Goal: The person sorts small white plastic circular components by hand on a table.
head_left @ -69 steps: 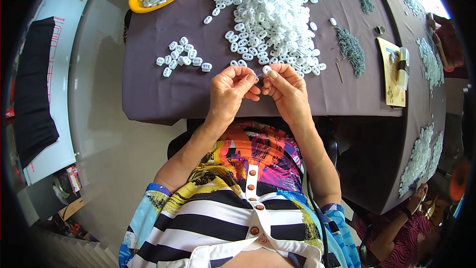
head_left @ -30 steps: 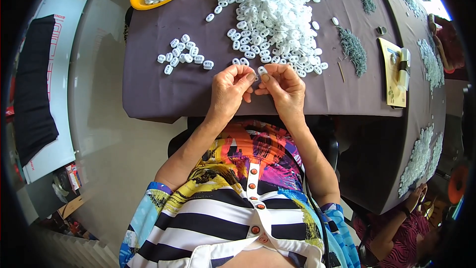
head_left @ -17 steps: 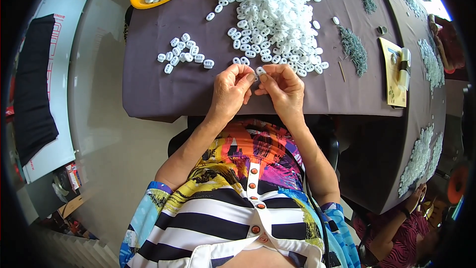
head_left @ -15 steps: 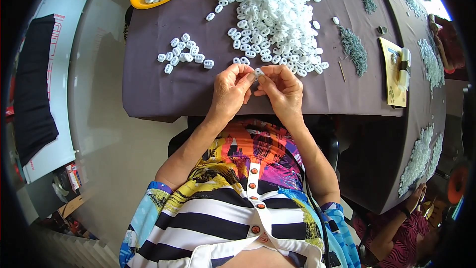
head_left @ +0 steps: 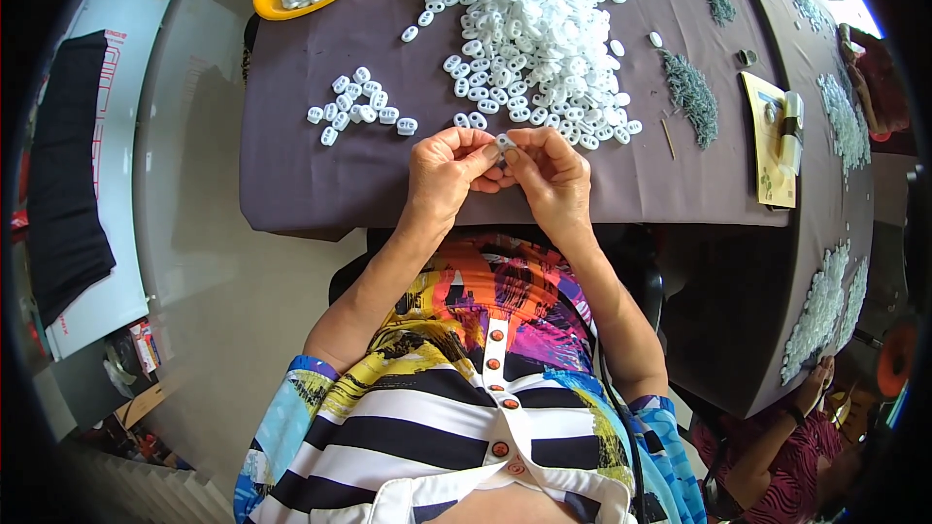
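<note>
A small white oval plastic cord lock (head_left: 504, 141) is pinched between the fingertips of both hands, just above the near edge of the table. My left hand (head_left: 439, 178) grips its left side with thumb and forefinger. From the other side my right hand (head_left: 557, 177) closes thumb and forefinger on the same piece. Just beyond my fingers spreads a large heap of white two-hole cord locks (head_left: 539, 29). To the left lies a small loose group of cord locks (head_left: 356, 113) with their slotted sides showing.
A yellow bowl (head_left: 264, 2) of white pieces stands far left. On the right lie two piles of thin grey pieces, the nearer pile (head_left: 691, 102) larger, a thin stick (head_left: 669, 139) and a yellow packet (head_left: 765, 150). A co-worker's hand (head_left: 815, 383) is by another table with white heaps.
My left hand has shifted slightly left and its lower fingers now reach closer to the right hand. The cord lock stays pinched between both hands.
</note>
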Demonstrator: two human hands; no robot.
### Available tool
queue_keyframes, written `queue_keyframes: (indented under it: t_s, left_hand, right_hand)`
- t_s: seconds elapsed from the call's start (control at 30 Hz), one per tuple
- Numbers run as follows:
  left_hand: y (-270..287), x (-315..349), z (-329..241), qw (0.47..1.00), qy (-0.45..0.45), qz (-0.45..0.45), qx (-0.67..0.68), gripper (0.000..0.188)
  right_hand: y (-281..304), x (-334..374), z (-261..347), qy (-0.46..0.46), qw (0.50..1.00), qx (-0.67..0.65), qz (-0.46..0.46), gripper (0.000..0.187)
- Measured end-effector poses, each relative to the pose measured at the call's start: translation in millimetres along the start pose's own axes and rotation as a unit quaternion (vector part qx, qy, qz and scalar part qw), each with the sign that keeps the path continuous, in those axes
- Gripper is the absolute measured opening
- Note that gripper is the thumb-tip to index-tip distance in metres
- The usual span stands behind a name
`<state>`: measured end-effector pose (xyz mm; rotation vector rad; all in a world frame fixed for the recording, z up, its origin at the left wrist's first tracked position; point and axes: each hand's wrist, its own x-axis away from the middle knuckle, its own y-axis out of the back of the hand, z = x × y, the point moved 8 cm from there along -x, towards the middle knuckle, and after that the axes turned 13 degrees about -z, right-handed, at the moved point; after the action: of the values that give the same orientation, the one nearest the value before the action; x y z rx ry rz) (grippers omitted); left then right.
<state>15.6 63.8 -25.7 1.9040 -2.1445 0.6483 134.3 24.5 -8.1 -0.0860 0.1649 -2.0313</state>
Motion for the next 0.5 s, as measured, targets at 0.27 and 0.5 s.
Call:
queue_keyframes:
  t_s: [0.27, 0.5]
  left_hand:
    - [-1.3, 2.0, 1.2, 0.998, 0.03, -0.013, 0.045, 0.008]
    - [-5.7, 5.4, 6.9, 0.995, 0.067, -0.005, 0.072, 0.013]
  right_hand:
    - [-6.1, 2.2, 26.2, 0.155, 0.974, 0.166, 0.012, 0.033]
    - [-2.9, 2.1, 34.5, 0.236, 0.948, 0.213, -0.011, 0.031]
